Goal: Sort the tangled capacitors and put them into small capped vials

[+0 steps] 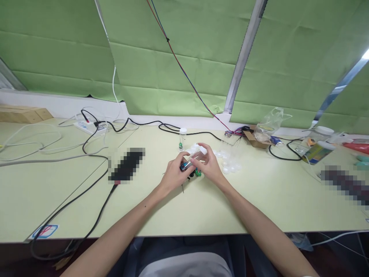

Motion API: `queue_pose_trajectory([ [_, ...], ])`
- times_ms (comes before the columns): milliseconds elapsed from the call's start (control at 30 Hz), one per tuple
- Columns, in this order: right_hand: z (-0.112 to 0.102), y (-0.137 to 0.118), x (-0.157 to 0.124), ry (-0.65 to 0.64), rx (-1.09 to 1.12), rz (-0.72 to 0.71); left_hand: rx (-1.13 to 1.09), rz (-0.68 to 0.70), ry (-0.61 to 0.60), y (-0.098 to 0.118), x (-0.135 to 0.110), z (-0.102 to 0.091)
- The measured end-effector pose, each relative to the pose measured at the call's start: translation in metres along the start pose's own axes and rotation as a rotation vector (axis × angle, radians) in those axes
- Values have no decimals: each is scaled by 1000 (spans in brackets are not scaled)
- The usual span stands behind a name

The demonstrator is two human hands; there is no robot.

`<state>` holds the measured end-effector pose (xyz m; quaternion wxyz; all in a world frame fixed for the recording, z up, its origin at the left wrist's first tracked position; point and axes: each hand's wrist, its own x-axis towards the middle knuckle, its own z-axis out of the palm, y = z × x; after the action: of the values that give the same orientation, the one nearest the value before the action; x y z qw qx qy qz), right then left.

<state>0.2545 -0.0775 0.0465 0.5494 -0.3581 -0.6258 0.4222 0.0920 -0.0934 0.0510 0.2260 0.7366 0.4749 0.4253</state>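
Between my two hands a clear vial (197, 156) with a white cap lies tilted, its capped end up to the right. Something dark and blue shows inside its lower left end. My left hand (176, 169) is closed round that lower end. My right hand (210, 164) grips the vial near the white cap. Small green and black parts (197, 173) lie on the table just under my hands, partly hidden. Behind them another clear vial (182, 139) stands upright, white-capped, with a green piece inside. Several white round caps (227, 165) are spread to the right of my right hand.
A power strip (90, 127) and black and white cables lie at the left. At the back right are a small cardboard box (258, 139) with a plastic bag and a yellow-labelled jar (318, 152) on its side. Blurred-out dark items lie on both sides of the table (268, 207).
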Motion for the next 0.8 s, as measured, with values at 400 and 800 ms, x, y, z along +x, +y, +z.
queue_pose_trajectory([
  [400, -22, -18, 24, 327, -171, -201, 6, 111, 79, -18, 4, 6],
  [800, -19, 20, 118, 318, -515, -207, 200, 233, -202, -8, 1, 1],
])
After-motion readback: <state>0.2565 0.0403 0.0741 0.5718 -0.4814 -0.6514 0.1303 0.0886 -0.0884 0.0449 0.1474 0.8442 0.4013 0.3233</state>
